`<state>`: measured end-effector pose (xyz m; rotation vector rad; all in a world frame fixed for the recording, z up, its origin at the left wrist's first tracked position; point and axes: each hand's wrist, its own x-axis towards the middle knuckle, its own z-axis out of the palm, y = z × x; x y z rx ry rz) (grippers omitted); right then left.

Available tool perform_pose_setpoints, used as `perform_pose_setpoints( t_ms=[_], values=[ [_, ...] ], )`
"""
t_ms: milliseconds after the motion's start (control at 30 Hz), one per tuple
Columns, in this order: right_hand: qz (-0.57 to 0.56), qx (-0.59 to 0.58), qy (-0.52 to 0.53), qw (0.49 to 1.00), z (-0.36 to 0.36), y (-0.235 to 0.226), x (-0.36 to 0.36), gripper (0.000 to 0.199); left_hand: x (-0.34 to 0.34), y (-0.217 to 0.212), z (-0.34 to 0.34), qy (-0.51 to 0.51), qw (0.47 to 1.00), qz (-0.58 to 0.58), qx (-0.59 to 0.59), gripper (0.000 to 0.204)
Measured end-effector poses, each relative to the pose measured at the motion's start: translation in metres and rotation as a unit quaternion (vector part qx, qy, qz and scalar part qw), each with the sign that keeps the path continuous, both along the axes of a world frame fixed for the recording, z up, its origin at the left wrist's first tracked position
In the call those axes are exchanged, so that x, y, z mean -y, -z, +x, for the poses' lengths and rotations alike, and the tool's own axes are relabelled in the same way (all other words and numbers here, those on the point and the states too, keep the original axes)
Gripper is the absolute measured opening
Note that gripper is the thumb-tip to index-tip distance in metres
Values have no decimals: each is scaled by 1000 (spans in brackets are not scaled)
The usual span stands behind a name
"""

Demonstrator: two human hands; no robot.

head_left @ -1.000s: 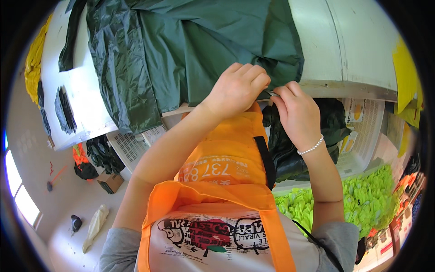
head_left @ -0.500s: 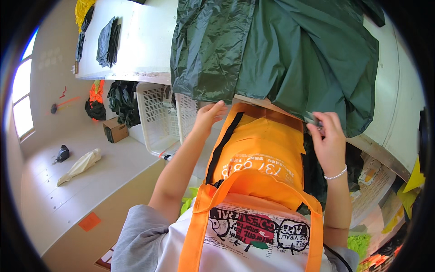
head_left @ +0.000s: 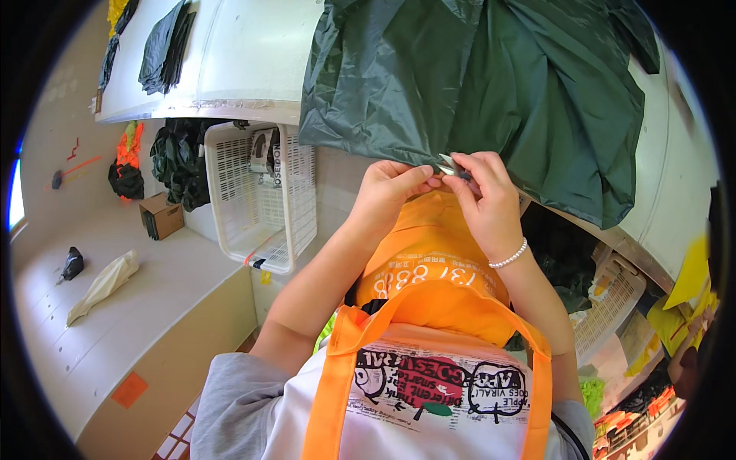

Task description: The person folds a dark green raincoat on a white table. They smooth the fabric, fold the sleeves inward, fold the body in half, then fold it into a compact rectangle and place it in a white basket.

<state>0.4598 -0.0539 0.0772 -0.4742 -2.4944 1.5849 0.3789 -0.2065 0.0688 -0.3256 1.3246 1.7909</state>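
A dark green, shiny sheet-like garment (head_left: 529,115) lies over the table, its near edge hanging at my hands. My left hand (head_left: 389,192) pinches that hem between thumb and fingers. Close beside it, my right hand (head_left: 489,199) grips small metal thread snips (head_left: 451,165), their blades pointing left at the hem. Whether the blades touch a thread is too small to see. Just below both hands is the orange apron (head_left: 437,264) that I wear.
Folded dark pieces (head_left: 165,50) lie on the white tabletop (head_left: 245,57) at far left. Under the table edge stand a white plastic basket (head_left: 301,188) and a cardboard box (head_left: 163,217). Another basket (head_left: 613,307) sits low at right, near yellow material (head_left: 682,314).
My hands have come together at the hem: the left moved right and took hold of the edge, the right moved left with the snips. The view has shifted slightly right.
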Motion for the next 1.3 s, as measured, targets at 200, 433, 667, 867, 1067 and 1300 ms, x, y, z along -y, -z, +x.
perform_pose_setpoints(
  t_ms=[200, 433, 667, 867, 1067, 1300],
  values=[
    [78, -27, 9, 997, -8, -11, 9, 15, 6, -5, -11, 48, 998, -9, -27, 16],
    [-284, -50, 141, 947, -26, -14, 19, 38, 10, -10, -21, 68, 997, 33, -13, 18],
    [-384, 34, 66, 920, -59, -25, 10, 40, 18, -50, -23, 110, 715, -191, -664, 14],
    [-468, 2, 88, 879, -76, -58, 12, 35, 8, -65, -63, 73, 906, -151, -388, 18],
    [-202, -147, 87, 964, -65, -44, 25, 26, 2, -71, -81, -2, 994, 48, -101, 17],
    [-127, -177, 94, 971, -64, -47, 32, 30, -4, -74, -79, -9, 991, 74, -108, 14]
  ],
)
